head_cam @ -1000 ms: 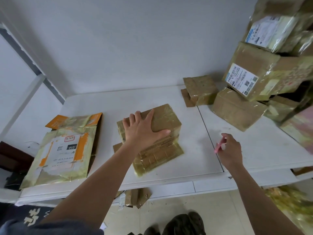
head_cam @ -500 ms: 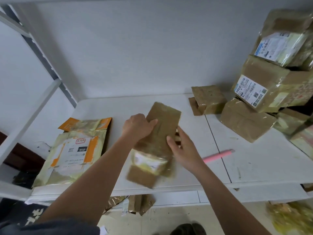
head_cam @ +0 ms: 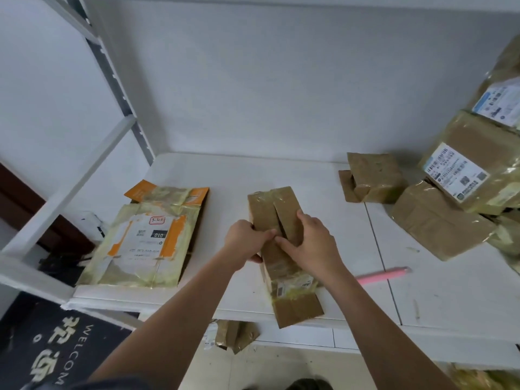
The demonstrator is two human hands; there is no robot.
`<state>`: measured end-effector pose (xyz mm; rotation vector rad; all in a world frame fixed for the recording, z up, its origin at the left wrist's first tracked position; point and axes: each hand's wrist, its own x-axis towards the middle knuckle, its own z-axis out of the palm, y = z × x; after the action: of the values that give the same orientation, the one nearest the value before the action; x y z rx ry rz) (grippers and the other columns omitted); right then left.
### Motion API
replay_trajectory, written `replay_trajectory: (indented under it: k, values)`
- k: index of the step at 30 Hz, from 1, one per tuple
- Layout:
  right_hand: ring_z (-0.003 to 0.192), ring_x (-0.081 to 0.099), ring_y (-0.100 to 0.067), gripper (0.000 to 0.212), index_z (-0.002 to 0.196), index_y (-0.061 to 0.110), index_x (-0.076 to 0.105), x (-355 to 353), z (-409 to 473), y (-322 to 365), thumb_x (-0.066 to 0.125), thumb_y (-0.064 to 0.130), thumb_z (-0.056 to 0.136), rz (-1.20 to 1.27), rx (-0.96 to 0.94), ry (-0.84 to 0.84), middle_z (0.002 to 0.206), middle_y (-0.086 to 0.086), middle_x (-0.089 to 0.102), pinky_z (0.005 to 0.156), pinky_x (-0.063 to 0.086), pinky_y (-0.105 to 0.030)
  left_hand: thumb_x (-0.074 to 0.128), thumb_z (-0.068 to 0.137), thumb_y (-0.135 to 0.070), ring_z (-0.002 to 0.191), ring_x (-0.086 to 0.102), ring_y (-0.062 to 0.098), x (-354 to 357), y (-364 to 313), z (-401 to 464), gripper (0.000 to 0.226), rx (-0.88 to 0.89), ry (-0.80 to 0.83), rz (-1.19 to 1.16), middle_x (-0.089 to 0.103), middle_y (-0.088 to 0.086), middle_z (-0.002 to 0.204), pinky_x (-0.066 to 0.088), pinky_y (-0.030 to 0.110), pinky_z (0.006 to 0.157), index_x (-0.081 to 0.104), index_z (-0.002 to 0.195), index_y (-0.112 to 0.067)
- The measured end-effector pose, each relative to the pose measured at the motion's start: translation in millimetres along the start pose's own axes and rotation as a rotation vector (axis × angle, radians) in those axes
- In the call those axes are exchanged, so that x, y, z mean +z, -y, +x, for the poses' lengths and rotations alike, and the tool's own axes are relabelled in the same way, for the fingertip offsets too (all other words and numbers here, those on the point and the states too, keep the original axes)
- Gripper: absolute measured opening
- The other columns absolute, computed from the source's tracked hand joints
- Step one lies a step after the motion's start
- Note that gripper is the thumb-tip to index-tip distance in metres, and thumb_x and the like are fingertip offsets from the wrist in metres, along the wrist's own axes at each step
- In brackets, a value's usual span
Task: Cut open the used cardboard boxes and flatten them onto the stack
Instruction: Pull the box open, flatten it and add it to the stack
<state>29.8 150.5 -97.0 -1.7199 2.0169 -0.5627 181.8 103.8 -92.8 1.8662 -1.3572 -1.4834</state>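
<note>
Two hands gripping one box

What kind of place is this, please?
Probably a home storage or parcel-sorting corner: used boxes with shipping labels piled on a white shelf, a flattened stack, and a welcome mat on the floor.

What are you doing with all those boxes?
A person is breaking down used boxes. Both hands, the left hand and the right hand, grip a small taped cardboard box in the middle of the white table and are working it open. A pink cutter lies on the table beside it. Flattened boxes lie to the left, and more uncut boxes are piled on the right.
</note>
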Motion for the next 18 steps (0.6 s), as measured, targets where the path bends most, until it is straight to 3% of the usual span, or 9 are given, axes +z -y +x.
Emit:
replay_trajectory:
  k: [3, 5, 7, 10, 12, 15, 18]
  values:
    - [0.126, 0.051, -0.024, 0.083, 0.148, 0.013, 0.036, -1, 2, 4, 0.072, 0.049, 0.083, 0.001, 0.008, -0.028, 0.137, -0.006, 0.054, 0.100, 0.042, -0.036, 0.075, 0.083, -0.032, 0.063, 0.073, 0.025, 2, 2, 1, 0.026, 0.008, -0.028, 0.045, 0.072, 0.005, 0.081, 0.062, 0.042, 0.066, 0.065, 0.089, -0.009]
    - [0.120, 0.056, -0.024, 0.079, 0.147, 0.012, 0.038, -5, 4, 3, 0.074, 0.040, 0.083, 0.010, 0.016, -0.016, 0.132, -0.006, 0.059, 0.092, 0.044, -0.031, 0.074, 0.084, -0.032, 0.060, 0.072, 0.025, 2, 3, 2, 0.023, 0.019, -0.034, 0.069, 0.071, 0.004, 0.076, 0.062, 0.042, 0.069, 0.064, 0.084, -0.011]
    - [0.115, 0.059, -0.021, 0.078, 0.146, 0.013, 0.043, -12, 6, 1, 0.078, 0.036, 0.079, 0.106, 0.051, 0.013, 0.130, -0.005, 0.060, 0.086, 0.043, -0.024, 0.072, 0.085, -0.031, 0.059, 0.072, 0.025, 2, 3, 3, 0.022, 0.022, -0.030, 0.078, 0.071, 0.004, 0.075, 0.062, 0.043, 0.070, 0.062, 0.083, -0.011]
    - [0.122, 0.056, -0.014, 0.074, 0.140, 0.015, 0.052, -25, 11, -6, 0.081, 0.032, 0.075, 0.284, 0.089, 0.073, 0.133, 0.001, 0.059, 0.089, 0.041, -0.019, 0.071, 0.087, -0.030, 0.060, 0.072, 0.026, 1, 3, 4, 0.023, 0.016, -0.033, 0.079, 0.071, 0.005, 0.076, 0.062, 0.044, 0.071, 0.062, 0.086, -0.010]
    - [0.108, 0.064, -0.008, 0.059, 0.134, 0.022, 0.059, -36, 15, -13, 0.077, 0.029, 0.079, 0.429, 0.141, 0.155, 0.121, 0.008, 0.065, 0.080, 0.046, -0.018, 0.071, 0.088, -0.030, 0.060, 0.072, 0.026, 1, 4, 5, 0.022, 0.009, -0.036, 0.085, 0.071, 0.006, 0.076, 0.062, 0.043, 0.070, 0.060, 0.086, -0.010]
    - [0.070, 0.068, -0.004, 0.019, 0.104, 0.033, 0.076, -55, 16, -32, 0.065, 0.023, 0.092, 0.738, 0.255, 0.305, 0.086, 0.005, 0.072, 0.056, 0.049, -0.018, 0.072, 0.087, -0.029, 0.060, 0.072, 0.023, -2, 9, 7, 0.021, 0.005, -0.039, 0.071, 0.070, 0.004, 0.078, 0.062, 0.042, 0.069, 0.057, 0.082, -0.015]
    - [0.080, 0.073, -0.012, 0.018, 0.109, 0.014, 0.073, -54, 7, -55, 0.064, 0.019, 0.095, 0.987, 0.400, 0.329, 0.096, -0.007, 0.076, 0.062, 0.056, -0.022, 0.072, 0.086, -0.024, 0.062, 0.073, 0.023, -6, 11, 7, 0.016, 0.010, -0.035, 0.045, 0.070, 0.003, 0.078, 0.062, 0.042, 0.068, 0.060, 0.081, -0.015]
